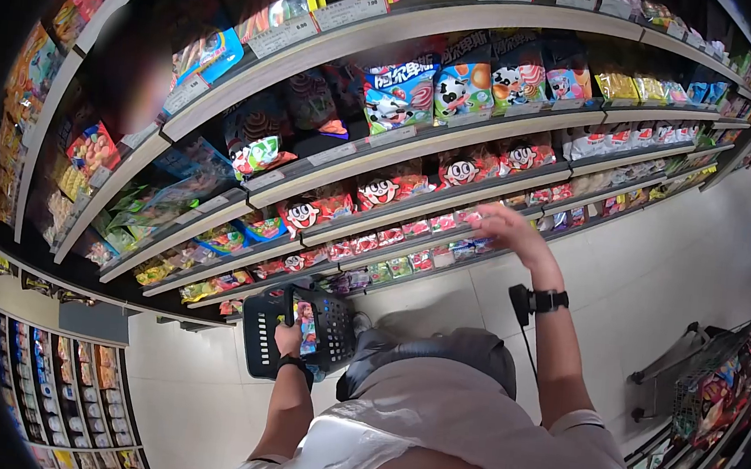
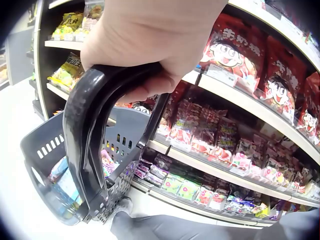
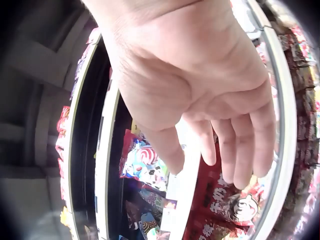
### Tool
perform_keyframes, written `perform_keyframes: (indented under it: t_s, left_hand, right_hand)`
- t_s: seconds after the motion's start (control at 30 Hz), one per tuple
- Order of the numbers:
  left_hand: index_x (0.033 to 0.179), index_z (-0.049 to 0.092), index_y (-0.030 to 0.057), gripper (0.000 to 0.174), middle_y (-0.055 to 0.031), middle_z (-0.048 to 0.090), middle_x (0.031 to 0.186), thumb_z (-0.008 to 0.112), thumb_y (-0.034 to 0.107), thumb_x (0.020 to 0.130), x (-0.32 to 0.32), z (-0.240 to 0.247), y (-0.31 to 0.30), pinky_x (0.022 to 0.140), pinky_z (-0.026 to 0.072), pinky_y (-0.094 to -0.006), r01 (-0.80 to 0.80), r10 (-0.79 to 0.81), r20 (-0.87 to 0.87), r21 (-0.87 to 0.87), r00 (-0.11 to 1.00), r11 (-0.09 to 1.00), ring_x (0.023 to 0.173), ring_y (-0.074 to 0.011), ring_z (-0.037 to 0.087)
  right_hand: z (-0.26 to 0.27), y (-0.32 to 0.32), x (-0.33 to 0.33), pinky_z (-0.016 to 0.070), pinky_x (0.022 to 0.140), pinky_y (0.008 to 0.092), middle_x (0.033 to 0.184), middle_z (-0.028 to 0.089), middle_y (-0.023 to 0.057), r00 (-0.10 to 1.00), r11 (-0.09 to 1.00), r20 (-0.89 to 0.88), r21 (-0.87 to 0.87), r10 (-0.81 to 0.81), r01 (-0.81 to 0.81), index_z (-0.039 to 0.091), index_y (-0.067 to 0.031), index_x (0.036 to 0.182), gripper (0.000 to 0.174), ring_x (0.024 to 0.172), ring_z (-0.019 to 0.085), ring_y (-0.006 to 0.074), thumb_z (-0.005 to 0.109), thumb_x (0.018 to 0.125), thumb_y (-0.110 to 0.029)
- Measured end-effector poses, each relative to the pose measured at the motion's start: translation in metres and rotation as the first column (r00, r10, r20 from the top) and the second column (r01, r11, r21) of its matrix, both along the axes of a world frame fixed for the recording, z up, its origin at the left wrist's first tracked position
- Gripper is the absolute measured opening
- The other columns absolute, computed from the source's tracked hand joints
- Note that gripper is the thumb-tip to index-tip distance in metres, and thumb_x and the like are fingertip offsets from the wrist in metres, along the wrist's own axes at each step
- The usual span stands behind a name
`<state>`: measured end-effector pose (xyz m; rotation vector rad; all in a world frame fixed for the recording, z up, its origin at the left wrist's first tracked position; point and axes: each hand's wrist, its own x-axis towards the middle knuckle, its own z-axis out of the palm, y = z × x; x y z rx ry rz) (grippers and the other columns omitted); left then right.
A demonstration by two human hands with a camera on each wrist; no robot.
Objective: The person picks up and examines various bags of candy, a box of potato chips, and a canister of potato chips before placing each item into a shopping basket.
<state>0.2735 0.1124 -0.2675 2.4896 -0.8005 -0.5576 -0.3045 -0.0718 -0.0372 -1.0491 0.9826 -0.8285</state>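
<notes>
My left hand (image 1: 289,339) grips the black handle (image 2: 82,120) of a dark grey shopping basket (image 1: 256,349), which hangs low by my left leg. Inside the basket are colourful packages (image 2: 67,182). The right hand (image 1: 512,230) is held out in front of the shelves with nothing in it. In the right wrist view its fingers (image 3: 242,150) point down, relaxed and slightly spread, before red candy bags (image 3: 212,195) with a cartoon face. A blue-and-white candy bag (image 1: 398,94) stands on the shelf above the row of red bags (image 1: 379,190).
Curved shelves (image 1: 336,173) full of bagged sweets run across the front. A pale tiled floor (image 1: 597,254) lies below. At the right stands a shopping cart (image 1: 692,396) with goods; another shelf of packages (image 1: 68,377) is at the lower left.
</notes>
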Motion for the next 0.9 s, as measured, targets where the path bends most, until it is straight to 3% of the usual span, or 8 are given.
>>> perform_keyframes:
  t_s: [0.2,0.27,0.47,0.6,0.67,0.73,0.8,0.9]
  left_hand:
    - [0.100,0.063,-0.0020,0.029,-0.0253,0.071,0.095,0.072,0.020,0.084,-0.051,0.058,0.012,0.082,0.0533,-0.0460,0.019,-0.023,0.197,0.025,0.980,1.000,0.096,-0.0412,0.069]
    - [0.100,0.063,-0.0022,0.028,-0.0257,0.071,0.096,0.073,0.018,0.083,-0.053,0.059,0.015,0.082,0.0533,-0.0463,0.010,-0.014,0.190,0.024,0.982,1.000,0.097,-0.0417,0.069]
    - [0.098,0.063,-0.0008,0.029,-0.0229,0.071,0.094,0.076,0.018,0.080,-0.030,0.036,0.021,0.083,0.0533,-0.0457,0.029,-0.027,0.091,-0.025,0.995,0.999,0.096,-0.0411,0.069]
    - [0.094,0.065,0.0002,0.027,-0.0216,0.071,0.090,0.077,0.017,0.078,-0.027,0.026,0.022,0.080,0.0535,-0.0466,0.049,-0.045,0.137,-0.029,0.990,0.998,0.092,-0.0411,0.069]
    - [0.092,0.065,-0.0001,0.026,-0.0222,0.070,0.090,0.078,0.017,0.077,-0.029,0.028,0.021,0.078,0.0534,-0.0468,0.054,-0.049,0.173,-0.024,0.984,0.998,0.091,-0.0415,0.069]
    - [0.092,0.065,-0.0006,0.026,-0.0225,0.070,0.090,0.077,0.016,0.076,-0.030,0.031,0.021,0.078,0.0533,-0.0466,0.063,-0.054,0.158,-0.054,0.986,0.997,0.091,-0.0419,0.069]
    - [0.092,0.065,-0.0012,0.026,-0.0232,0.070,0.089,0.076,0.015,0.076,-0.029,0.031,0.020,0.078,0.0532,-0.0468,0.065,-0.056,0.142,-0.062,0.988,0.996,0.091,-0.0423,0.069]
    - [0.092,0.064,-0.0023,0.026,-0.0245,0.070,0.090,0.074,0.016,0.077,-0.030,0.031,0.020,0.078,0.0531,-0.0471,0.066,-0.058,0.102,-0.075,0.993,0.995,0.092,-0.0428,0.069]
  right_hand:
    - [0.060,-0.106,0.041,0.0470,0.104,0.0349,0.137,0.058,0.0150,0.979,0.852,0.133,-0.484,-0.153,0.199,0.051,-0.0024,0.140,0.053,0.123,0.059,0.0236,0.068,0.092,-0.016]
    - [0.088,-0.115,0.078,0.0442,0.106,0.0349,0.151,0.045,0.0196,0.906,0.551,-0.276,-0.833,-0.321,-0.058,0.044,-0.0075,0.148,0.062,0.134,0.050,0.0262,0.067,0.091,-0.014]
    - [0.085,-0.139,0.167,0.0351,0.114,0.0461,0.163,0.019,0.0239,0.394,0.373,-0.568,-0.800,-0.722,-0.469,0.042,-0.0118,0.150,0.073,0.140,0.041,0.0401,0.070,0.083,-0.020]
    - [0.098,-0.145,0.154,0.0422,0.108,0.0442,0.156,0.036,0.0232,0.405,0.384,-0.592,-0.785,-0.697,-0.486,0.051,-0.0120,0.144,0.066,0.128,0.055,0.0388,0.072,0.082,-0.023]
    - [0.109,-0.164,0.121,0.0492,0.100,0.0403,0.138,0.057,0.0227,0.783,0.447,-0.510,-0.829,-0.356,-0.337,0.066,-0.0139,0.127,0.046,0.122,0.061,0.0333,0.071,0.082,-0.023]
    - [0.125,-0.171,0.090,0.0542,0.087,0.0391,0.112,0.069,0.0202,0.857,0.660,-0.286,-0.747,-0.429,0.081,0.072,-0.0121,0.108,0.028,0.102,0.069,0.0329,0.074,0.081,-0.020]
    - [0.123,-0.187,0.059,0.0537,0.084,0.0401,0.110,0.067,0.0182,0.652,0.342,-0.115,-0.910,-0.750,0.234,0.068,-0.0091,0.109,0.031,0.097,0.067,0.0333,0.075,0.079,-0.016]
    - [0.106,-0.214,0.025,0.0519,0.090,0.0381,0.125,0.060,0.0212,0.535,0.328,-0.171,-0.920,-0.828,0.214,0.047,-0.0004,0.135,0.072,0.111,0.062,0.0329,0.081,0.074,-0.017]
